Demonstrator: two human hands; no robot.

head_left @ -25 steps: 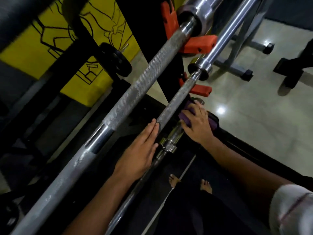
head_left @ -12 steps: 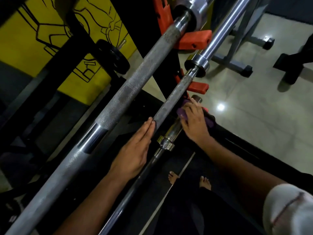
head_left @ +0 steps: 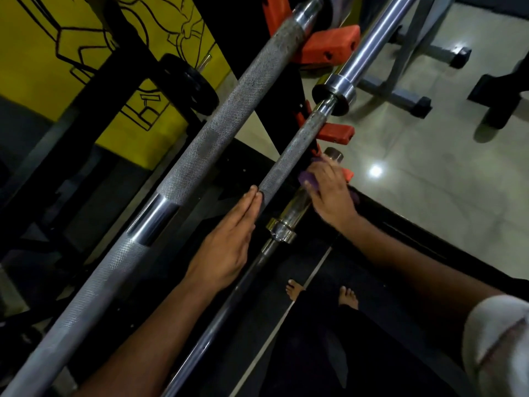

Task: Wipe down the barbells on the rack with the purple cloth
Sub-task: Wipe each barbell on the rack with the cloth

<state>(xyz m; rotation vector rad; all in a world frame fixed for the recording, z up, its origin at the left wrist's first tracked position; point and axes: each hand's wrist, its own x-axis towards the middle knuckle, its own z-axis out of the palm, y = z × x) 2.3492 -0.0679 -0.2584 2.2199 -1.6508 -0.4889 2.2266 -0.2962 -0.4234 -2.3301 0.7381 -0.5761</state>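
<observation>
Barbells run near-left to far-right; the lowest barbell (head_left: 297, 206) lies under the right hand (head_left: 332, 196), which presses the purple cloth (head_left: 310, 179) on it, while the flat left hand (head_left: 226, 247) rests alongside.

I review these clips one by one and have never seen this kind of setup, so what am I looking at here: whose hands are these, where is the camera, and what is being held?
There is no machine here. The single picture comes from a camera worn on a person's head, looking down past their arms to their bare feet. Three steel barbells lie on a rack with orange hooks: a thick top barbell, a middle barbell and a lowest barbell. The right hand presses the purple cloth onto the lowest barbell's shiny end sleeve. The left hand holds nothing; its straight fingers lie flat against the middle barbell.
</observation>
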